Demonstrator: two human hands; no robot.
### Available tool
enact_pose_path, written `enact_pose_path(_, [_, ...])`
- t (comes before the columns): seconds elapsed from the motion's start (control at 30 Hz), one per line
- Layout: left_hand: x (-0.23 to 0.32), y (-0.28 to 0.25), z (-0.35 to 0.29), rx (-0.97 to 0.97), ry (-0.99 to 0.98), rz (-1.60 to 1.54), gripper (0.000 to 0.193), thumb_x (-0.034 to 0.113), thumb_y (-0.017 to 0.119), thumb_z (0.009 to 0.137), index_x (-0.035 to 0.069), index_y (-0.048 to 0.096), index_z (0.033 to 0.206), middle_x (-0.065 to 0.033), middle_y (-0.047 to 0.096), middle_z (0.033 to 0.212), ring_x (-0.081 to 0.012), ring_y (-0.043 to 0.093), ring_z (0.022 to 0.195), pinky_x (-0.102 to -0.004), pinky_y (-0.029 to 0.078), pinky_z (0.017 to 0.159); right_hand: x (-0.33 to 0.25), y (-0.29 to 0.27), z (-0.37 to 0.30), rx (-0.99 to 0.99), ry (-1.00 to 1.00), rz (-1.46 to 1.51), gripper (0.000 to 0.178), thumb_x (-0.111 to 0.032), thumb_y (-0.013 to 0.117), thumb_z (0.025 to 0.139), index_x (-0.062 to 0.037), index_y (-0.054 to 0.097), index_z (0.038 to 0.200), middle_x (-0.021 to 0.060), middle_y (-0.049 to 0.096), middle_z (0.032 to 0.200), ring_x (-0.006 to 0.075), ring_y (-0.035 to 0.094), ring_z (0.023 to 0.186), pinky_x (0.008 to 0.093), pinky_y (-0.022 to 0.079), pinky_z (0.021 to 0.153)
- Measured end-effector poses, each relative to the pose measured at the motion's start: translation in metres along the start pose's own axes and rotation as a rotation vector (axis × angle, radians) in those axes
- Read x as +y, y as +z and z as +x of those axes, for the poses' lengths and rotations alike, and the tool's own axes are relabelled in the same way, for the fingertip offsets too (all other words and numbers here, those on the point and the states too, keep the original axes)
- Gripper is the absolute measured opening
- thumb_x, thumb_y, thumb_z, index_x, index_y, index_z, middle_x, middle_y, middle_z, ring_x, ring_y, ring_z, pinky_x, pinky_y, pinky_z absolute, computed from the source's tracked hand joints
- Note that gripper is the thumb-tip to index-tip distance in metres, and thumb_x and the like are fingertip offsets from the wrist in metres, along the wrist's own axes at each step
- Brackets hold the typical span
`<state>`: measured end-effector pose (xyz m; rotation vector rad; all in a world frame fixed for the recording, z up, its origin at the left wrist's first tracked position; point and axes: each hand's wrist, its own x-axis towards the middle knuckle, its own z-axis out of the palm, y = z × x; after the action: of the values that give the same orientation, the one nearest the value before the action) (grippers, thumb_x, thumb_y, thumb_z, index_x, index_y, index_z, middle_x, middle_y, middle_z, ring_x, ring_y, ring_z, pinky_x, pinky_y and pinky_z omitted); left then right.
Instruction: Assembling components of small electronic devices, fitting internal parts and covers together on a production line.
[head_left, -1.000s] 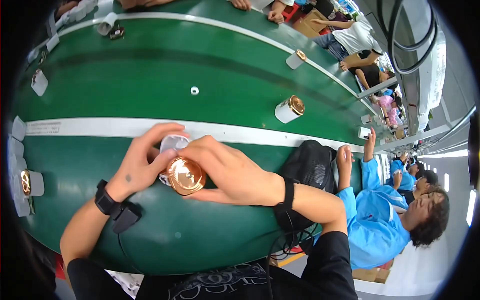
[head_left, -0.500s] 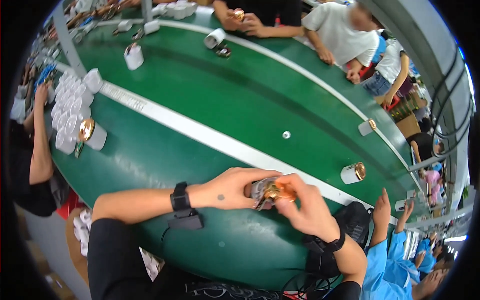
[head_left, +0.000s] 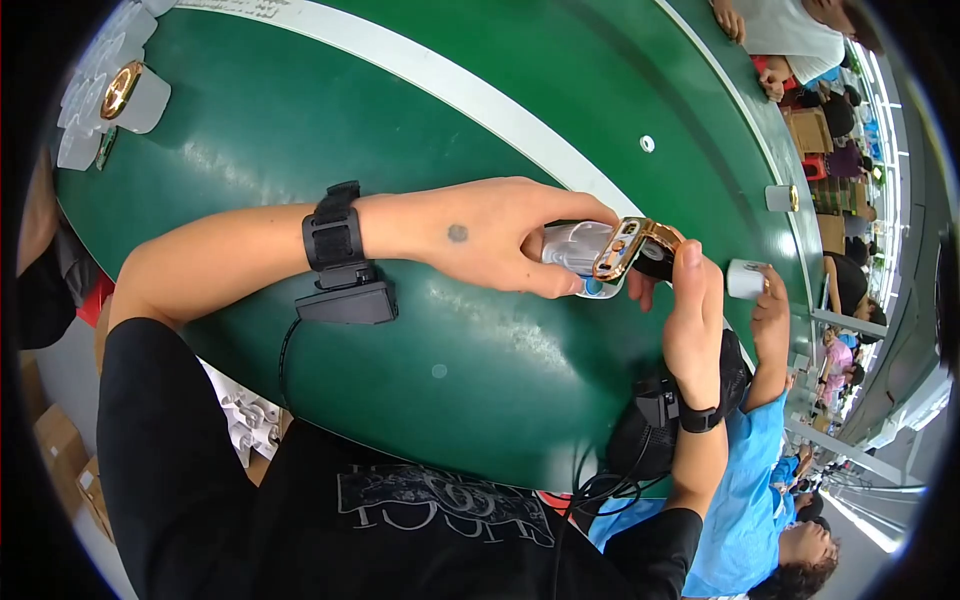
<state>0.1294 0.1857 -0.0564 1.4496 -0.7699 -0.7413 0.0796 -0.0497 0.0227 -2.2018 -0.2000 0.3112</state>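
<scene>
Above the near part of the green table, my left hand [head_left: 490,235] is wrapped round a clear plastic cup [head_left: 578,245], its mouth turned to the right. My right hand [head_left: 695,315] holds a gold-rimmed part [head_left: 635,247] with a dark inside at the cup's mouth, thumb and fingers on its far side. The two pieces touch or overlap; whether they are joined I cannot tell. A bit of blue shows low in the cup. Far left stands a white cup with a shiny gold lid [head_left: 122,90], beside a small green circuit board [head_left: 106,148].
Clear cups [head_left: 100,70] are massed at the upper left. A white strip [head_left: 440,70] divides the table. Beyond it lie a small white ring [head_left: 647,144] and a gold-topped white cup [head_left: 781,198]. A co-worker's hand [head_left: 770,320] touches another cup. A black bag [head_left: 640,440] with cables sits near right.
My view has swung down and to the right. The right hand has turned, and the gold-rimmed part now shows its face toward me, with the clear cup visible beside it.
</scene>
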Motion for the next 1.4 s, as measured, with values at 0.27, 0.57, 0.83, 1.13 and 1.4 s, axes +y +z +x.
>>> enact_pose_path(0.27, [-0.001,0.000,0.000,-0.026,0.084,0.147,0.061,0.028,0.077,0.085,0.004,0.056,0.138,-0.0128,0.073,0.096,-0.0211,0.070,0.078,-0.0354,0.055,0.071,0.002,0.008,-0.005,-0.030,-0.174,-0.004,0.057,-0.049,0.053,0.104,0.0039,0.056,0.126,0.0133,0.063,0.108,0.0216,0.062,0.092,0.0333,0.051,0.083])
enact_pose_path(0.57, [-0.005,-0.003,0.000,-0.051,0.084,0.193,0.069,0.024,0.080,0.083,0.006,0.052,0.143,-0.0116,0.072,0.090,-0.0209,0.070,0.067,-0.0348,0.052,0.062,0.013,0.006,-0.009,-0.118,-0.220,-0.006,0.081,-0.048,0.072,0.095,0.0031,0.033,0.145,0.0208,0.049,0.138,0.0295,0.058,0.119,0.0409,0.048,0.103])
enact_pose_path(0.83, [-0.005,0.022,0.003,0.193,0.049,0.189,0.048,0.022,0.073,0.087,0.006,0.061,0.130,-0.0114,0.070,0.078,-0.0244,0.070,0.064,-0.0378,0.052,0.061,0.019,0.015,-0.012,-0.040,-0.268,-0.006,0.080,-0.048,0.070,0.096,0.0019,0.032,0.146,0.0207,0.051,0.134,0.0312,0.058,0.121,0.0428,0.045,0.107])
enact_pose_path(1.13, [-0.007,0.033,0.008,0.272,0.031,0.023,0.030,0.022,0.070,0.089,0.004,0.063,0.112,-0.0136,0.069,0.087,-0.0294,0.069,0.072,-0.0410,0.052,0.065,0.001,-0.001,-0.007,-0.114,-0.250,-0.432,0.068,-0.037,0.068,0.097,0.0023,0.040,0.144,0.0199,0.051,0.131,0.0323,0.057,0.119,0.0421,0.045,0.106])
enact_pose_path(1.4, [-0.001,0.028,0.007,0.316,-0.009,0.190,0.034,0.026,0.067,0.088,0.005,0.065,0.114,-0.0197,0.072,0.093,-0.0428,0.070,0.090,-0.0495,0.055,0.076,-0.013,0.026,-0.011,-0.022,-0.192,-0.247,0.061,-0.017,0.069,0.094,0.0045,0.040,0.143,0.0201,0.052,0.128,0.0329,0.056,0.118,0.0408,0.045,0.105])
